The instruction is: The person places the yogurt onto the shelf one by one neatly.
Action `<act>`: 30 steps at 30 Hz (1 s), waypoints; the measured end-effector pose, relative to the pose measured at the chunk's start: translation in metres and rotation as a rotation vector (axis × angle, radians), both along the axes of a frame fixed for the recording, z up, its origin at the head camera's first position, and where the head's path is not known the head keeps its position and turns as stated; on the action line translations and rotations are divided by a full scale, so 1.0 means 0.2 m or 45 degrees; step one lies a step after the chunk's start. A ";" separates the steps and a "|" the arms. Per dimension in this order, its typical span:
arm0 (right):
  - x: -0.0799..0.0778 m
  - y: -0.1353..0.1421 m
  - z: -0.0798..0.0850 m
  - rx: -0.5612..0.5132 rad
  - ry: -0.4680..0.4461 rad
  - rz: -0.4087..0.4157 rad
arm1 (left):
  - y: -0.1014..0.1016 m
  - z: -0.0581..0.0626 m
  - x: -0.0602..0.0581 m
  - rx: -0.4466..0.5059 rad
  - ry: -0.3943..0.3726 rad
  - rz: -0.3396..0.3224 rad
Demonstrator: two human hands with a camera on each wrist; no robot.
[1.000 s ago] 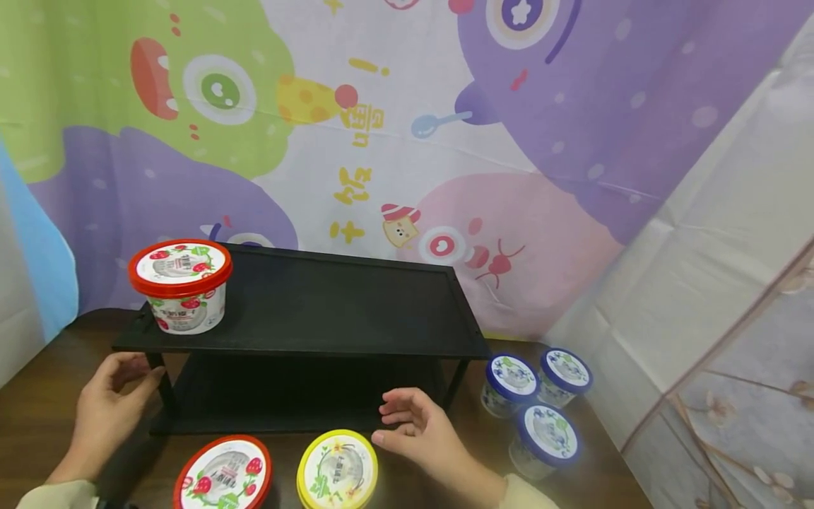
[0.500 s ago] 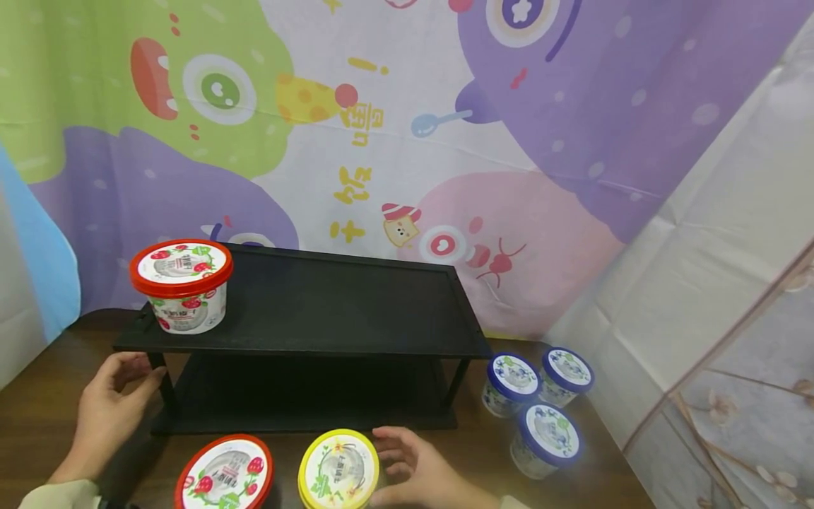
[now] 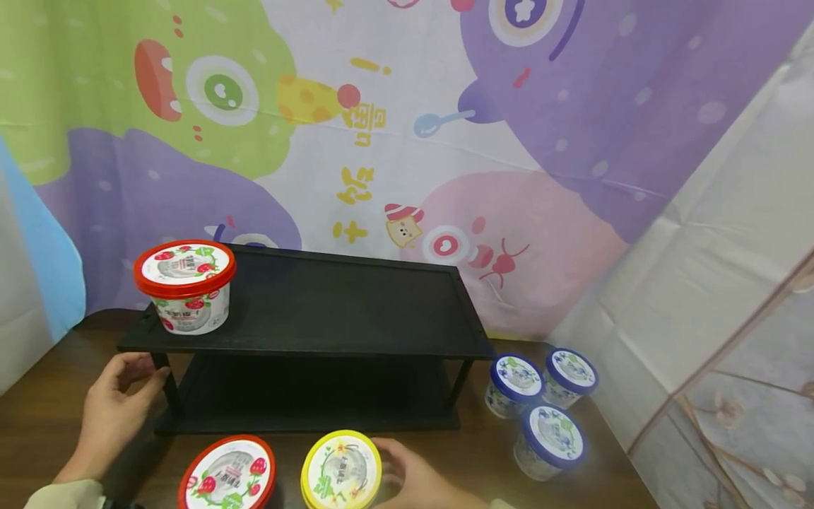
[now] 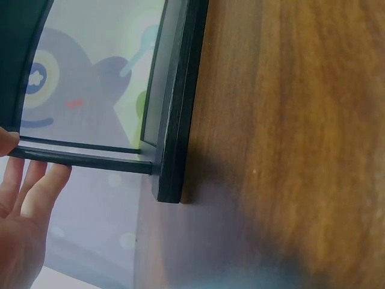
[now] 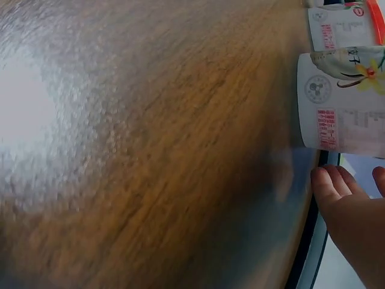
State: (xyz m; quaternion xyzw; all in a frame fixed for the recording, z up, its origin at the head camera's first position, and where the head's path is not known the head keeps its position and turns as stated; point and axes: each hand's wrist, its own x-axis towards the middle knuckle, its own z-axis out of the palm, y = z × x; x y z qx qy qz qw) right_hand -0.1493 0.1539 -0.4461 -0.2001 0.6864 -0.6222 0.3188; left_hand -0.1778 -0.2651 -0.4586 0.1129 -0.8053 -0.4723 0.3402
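Two red-lidded tubs [image 3: 227,474] show in the head view: one stands near the left end of the top tier of a black two-tier shelf [image 3: 343,304], the other on the dark wooden counter [image 3: 38,417] in front of it. Just beside that second one stands a yellow-lidded tub [image 3: 341,470], upright. Three blue-lidded tubs [image 3: 550,438] are grouped close together by the shelf's right end, and a cartoon-printed cloth [image 3: 381,162] hangs behind. The left hand [image 3: 114,403] is at the shelf's near left leg [image 3: 173,399]. At the right side of the yellow-lidded tub is the right hand [image 3: 416,481], partly cut off by the lower edge.

From the left wrist, the thumb lies on one side of the leg and the fingers on the other, pinching it between them.

From the right wrist, the fingers are loosely extended with nothing in them, a small gap showing between their tips and the white printed wall of the yellow-lidded tub; the thumb is only partly in view.
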 end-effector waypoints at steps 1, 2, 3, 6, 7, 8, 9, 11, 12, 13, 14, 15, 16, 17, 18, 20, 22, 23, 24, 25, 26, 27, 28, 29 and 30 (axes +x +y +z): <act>0.00 0.00 0.00 -0.003 0.004 0.002 | 0.01 0.02 0.01 0.024 -0.001 -0.001; 0.00 -0.01 -0.01 -0.006 0.002 0.002 | 0.02 0.03 0.02 0.019 -0.011 -0.006; 0.01 -0.01 -0.01 -0.007 0.001 0.003 | 0.03 0.04 0.03 0.018 -0.018 -0.006; 0.01 -0.03 -0.02 0.006 -0.017 -0.001 | 0.04 0.06 0.03 0.021 -0.035 -0.002; 0.01 -0.04 -0.02 0.014 -0.014 -0.002 | 0.04 0.06 0.03 0.022 -0.034 -0.001; 0.01 -0.05 -0.02 0.025 -0.021 -0.009 | 0.04 0.06 0.03 0.006 -0.047 -0.003; 0.01 -0.05 -0.02 0.049 -0.021 -0.022 | 0.04 0.06 0.03 0.008 -0.042 -0.004; 0.01 -0.06 -0.03 0.090 -0.017 -0.045 | 0.03 0.05 0.03 0.010 -0.032 -0.008; 0.01 -0.07 -0.03 0.113 -0.013 -0.057 | 0.03 0.06 0.03 0.008 -0.030 -0.011; 0.01 -0.07 -0.03 0.135 -0.014 -0.069 | 0.03 0.05 0.03 0.010 -0.027 -0.012; 0.01 -0.07 -0.04 0.153 -0.011 -0.078 | 0.03 0.05 0.03 0.013 -0.029 -0.012; 0.00 -0.08 -0.04 0.167 -0.005 -0.086 | 0.02 0.05 0.02 0.017 -0.031 -0.008; 0.00 -0.08 -0.05 0.165 -0.003 -0.088 | 0.00 0.01 0.00 -0.002 -0.011 -0.005; 0.00 -0.08 -0.05 0.169 0.006 -0.089 | -0.02 -0.03 -0.02 -0.015 -0.005 -0.002; 0.00 -0.09 -0.06 0.175 0.012 -0.098 | -0.03 -0.04 -0.02 -0.014 -0.018 0.001; 0.00 -0.10 -0.07 0.168 0.032 -0.112 | -0.03 -0.03 -0.02 -0.011 -0.024 0.003; 0.00 -0.11 -0.09 0.151 0.035 -0.130 | -0.02 -0.03 -0.01 -0.020 -0.029 0.001; 0.00 -0.12 -0.09 0.140 0.039 -0.135 | 0.00 0.01 0.01 0.002 -0.051 -0.003; 0.00 -0.12 -0.10 0.119 0.033 -0.139 | 0.02 0.04 0.02 0.011 -0.048 -0.015; 0.00 -0.12 -0.10 0.095 0.031 -0.138 | 0.02 0.04 0.02 0.013 -0.036 -0.023; 0.00 -0.13 -0.11 0.085 0.030 -0.141 | 0.01 0.03 0.02 0.014 -0.030 -0.029; 0.00 -0.13 -0.11 0.070 0.021 -0.139 | 0.01 0.02 0.02 0.021 -0.024 -0.025; 0.00 -0.13 -0.11 0.062 0.018 -0.137 | 0.01 0.02 0.02 0.022 -0.019 -0.024; 0.00 -0.13 -0.11 0.064 0.014 -0.138 | 0.01 0.02 0.02 0.027 -0.011 -0.026; 0.00 -0.13 -0.11 0.065 0.006 -0.140 | 0.02 0.02 0.02 0.025 -0.009 -0.024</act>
